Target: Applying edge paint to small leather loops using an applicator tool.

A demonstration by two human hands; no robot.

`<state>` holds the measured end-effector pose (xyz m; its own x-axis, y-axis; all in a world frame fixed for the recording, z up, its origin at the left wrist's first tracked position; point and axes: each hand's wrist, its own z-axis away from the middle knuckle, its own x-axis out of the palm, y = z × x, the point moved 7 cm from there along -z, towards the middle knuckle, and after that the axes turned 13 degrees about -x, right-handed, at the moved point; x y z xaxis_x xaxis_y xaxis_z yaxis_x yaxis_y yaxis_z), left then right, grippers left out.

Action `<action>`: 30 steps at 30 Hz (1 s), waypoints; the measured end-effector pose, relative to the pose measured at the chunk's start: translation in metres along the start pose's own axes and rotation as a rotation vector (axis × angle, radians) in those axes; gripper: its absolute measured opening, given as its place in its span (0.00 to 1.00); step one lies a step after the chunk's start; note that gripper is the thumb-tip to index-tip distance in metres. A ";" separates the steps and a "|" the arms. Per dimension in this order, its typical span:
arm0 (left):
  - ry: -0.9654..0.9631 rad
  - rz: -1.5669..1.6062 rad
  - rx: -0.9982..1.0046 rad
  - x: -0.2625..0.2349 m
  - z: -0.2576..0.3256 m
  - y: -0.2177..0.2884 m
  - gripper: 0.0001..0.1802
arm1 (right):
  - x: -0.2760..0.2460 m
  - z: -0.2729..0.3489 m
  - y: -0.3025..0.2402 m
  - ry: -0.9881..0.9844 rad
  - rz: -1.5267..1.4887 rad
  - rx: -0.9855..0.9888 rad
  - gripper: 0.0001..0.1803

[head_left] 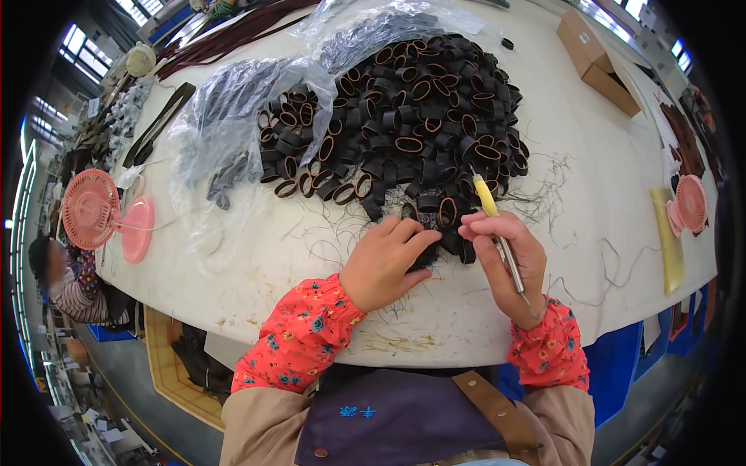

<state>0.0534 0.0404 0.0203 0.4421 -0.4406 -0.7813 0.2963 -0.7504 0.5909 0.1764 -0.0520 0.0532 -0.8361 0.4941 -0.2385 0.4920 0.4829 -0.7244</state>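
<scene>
A large heap of black strap loops (pixel 408 144) with tan edges covers the middle of the table. At its near edge, my left hand (pixel 388 260) lies over a few loops, fingers bent and thumb apart, with dark loops and threads by the fingertips. No firm grip shows there. My right hand (pixel 509 256) is closed around a slim pen-shaped tool (pixel 486 196) with a yellow section and a silver shaft. The tool's thin tip points away from me at the heap's near right side; whether it touches a loop, I cannot tell.
Clear plastic bags (pixel 249 116) lie left of the heap. Loose threads (pixel 544 194) scatter around it. Pink fans (pixel 92 210) stand left and right. A cardboard box (pixel 594 62) is far right, a yellow strip (pixel 667 241) nearer. Another person (pixel 70 283) sits at far left.
</scene>
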 end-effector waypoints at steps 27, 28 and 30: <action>-0.033 0.809 -0.311 0.002 -0.003 -0.030 0.10 | 0.003 -0.005 -0.011 -0.066 0.183 -0.146 0.16; 0.104 0.600 -0.148 -0.011 -0.007 -0.019 0.11 | 0.001 -0.005 -0.011 -0.055 0.212 -0.151 0.17; 0.257 0.267 -0.114 -0.027 -0.005 -0.002 0.12 | -0.002 -0.007 -0.012 -0.053 0.272 -0.186 0.17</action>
<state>0.0450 0.0562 0.0416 0.7098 -0.4649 -0.5292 0.2273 -0.5600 0.7967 0.1737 -0.0537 0.0663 -0.6771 0.5868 -0.4441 0.7307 0.4646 -0.5002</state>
